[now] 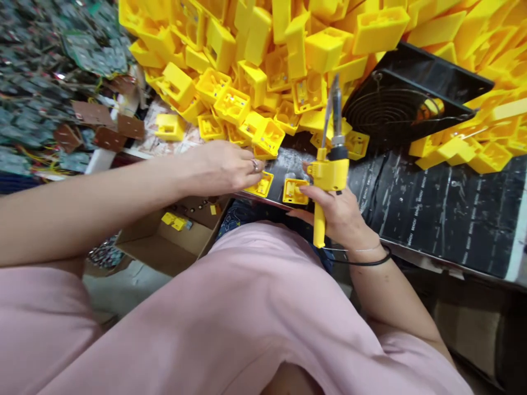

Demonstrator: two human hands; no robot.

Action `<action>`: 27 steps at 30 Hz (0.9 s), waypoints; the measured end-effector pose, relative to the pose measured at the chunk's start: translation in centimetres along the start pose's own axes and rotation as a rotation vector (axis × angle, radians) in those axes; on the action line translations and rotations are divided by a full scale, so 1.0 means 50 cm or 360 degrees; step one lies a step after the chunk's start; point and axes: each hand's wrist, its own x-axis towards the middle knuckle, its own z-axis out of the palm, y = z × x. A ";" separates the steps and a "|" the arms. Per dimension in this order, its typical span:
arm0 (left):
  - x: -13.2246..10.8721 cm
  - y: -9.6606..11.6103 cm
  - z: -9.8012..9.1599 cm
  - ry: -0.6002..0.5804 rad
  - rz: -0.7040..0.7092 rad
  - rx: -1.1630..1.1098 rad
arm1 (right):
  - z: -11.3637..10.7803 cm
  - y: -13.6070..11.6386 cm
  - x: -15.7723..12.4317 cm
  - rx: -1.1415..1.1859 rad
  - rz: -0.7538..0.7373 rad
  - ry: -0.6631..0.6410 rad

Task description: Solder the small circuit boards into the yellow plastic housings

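My right hand (340, 216) is closed around a yellow soldering gun (329, 173), its metal tip pointing up and away from me. Just left of that hand, a small open yellow plastic case (295, 192) lies near the table's front edge, with my thumb and fingers beside it. My left hand (226, 167), with a ring on one finger, has its fingers closed at a second yellow case (262, 185). Its fingertips are partly hidden, and small metal parts show inside the case.
Yellow cases (255, 38) are heaped across the back. A black fan (395, 104) stands among them at right. Circuit boards with wires (90, 49) pile up at left, near brown boards (109, 138). A cardboard box (181, 247) sits below the table edge.
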 end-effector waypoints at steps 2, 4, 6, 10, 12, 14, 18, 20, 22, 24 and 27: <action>-0.013 0.005 0.028 -0.0021 0.0175 0.0053 | 0.010 0.004 0.012 -0.0107 -0.0050 -0.0010; -0.026 0.023 0.050 0.0216 -0.0024 0.0115 | 0.012 0.008 0.016 -0.0164 -0.0049 -0.0004; -0.035 0.053 0.066 0.0386 -0.0365 0.0179 | 0.007 0.012 0.016 -0.0214 -0.0044 0.0009; -0.022 0.110 0.084 0.0302 -0.0612 0.0192 | 0.000 0.015 0.010 -0.0282 -0.0025 0.0017; -0.009 0.113 0.084 0.0278 -0.0478 0.0155 | 0.000 0.015 0.003 -0.0272 -0.0008 0.0020; -0.002 0.097 0.079 0.0244 -0.0136 0.0070 | 0.000 0.016 -0.005 -0.0250 0.0001 0.0046; -0.011 0.069 0.077 0.0362 0.0288 -0.0206 | -0.005 0.018 -0.010 -0.0174 0.0003 0.0033; -0.017 0.077 0.086 0.0568 0.0048 -0.0232 | -0.008 0.020 -0.009 -0.0149 -0.0008 0.0007; -0.019 0.093 0.102 0.0685 -0.0200 -0.0166 | -0.010 0.023 -0.008 -0.0129 -0.0017 -0.0011; -0.015 0.105 0.116 0.0672 -0.0242 -0.0158 | -0.012 0.025 -0.010 -0.0130 -0.0037 -0.0026; -0.003 0.102 0.129 0.0586 -0.0032 -0.0370 | -0.011 0.034 -0.013 -0.0153 -0.0041 -0.0035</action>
